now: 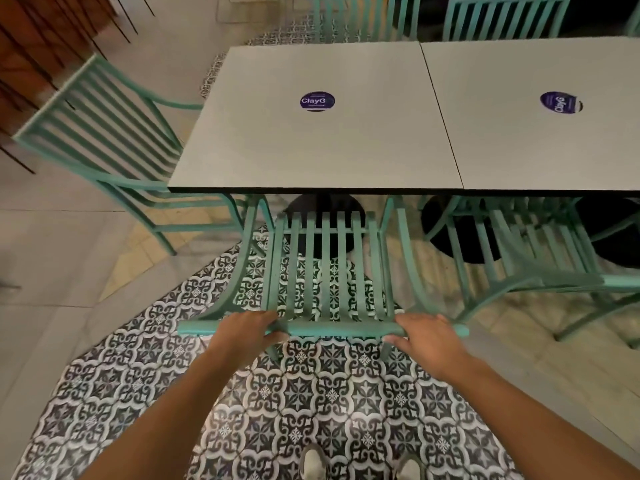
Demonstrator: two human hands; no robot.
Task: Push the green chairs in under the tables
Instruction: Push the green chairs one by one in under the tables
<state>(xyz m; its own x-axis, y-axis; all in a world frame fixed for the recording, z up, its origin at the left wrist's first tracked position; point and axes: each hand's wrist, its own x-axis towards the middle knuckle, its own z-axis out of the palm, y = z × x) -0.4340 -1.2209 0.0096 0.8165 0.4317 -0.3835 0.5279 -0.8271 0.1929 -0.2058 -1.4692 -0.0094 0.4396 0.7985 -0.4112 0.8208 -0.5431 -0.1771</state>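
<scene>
A green slatted chair (325, 271) stands directly in front of me, its seat partly under the near edge of a white square table (311, 143). My left hand (242, 332) grips the chair's top rail on the left, fingers curled over it. On the right part of the same rail my right hand (426, 336) grips with the thumb underneath. A second green chair (533, 251) sits partly under the adjoining white table (540, 133) at right. A third green chair (104, 133) stands at the left table's side, angled.
Two more green chairs (502, 17) stand at the far side of the tables. Dark round table bases (325, 209) show under the tops. Patterned tiles (311, 410) cover the floor beneath me; my shoes (313, 462) show at the bottom. A wooden wall (34, 46) is far left.
</scene>
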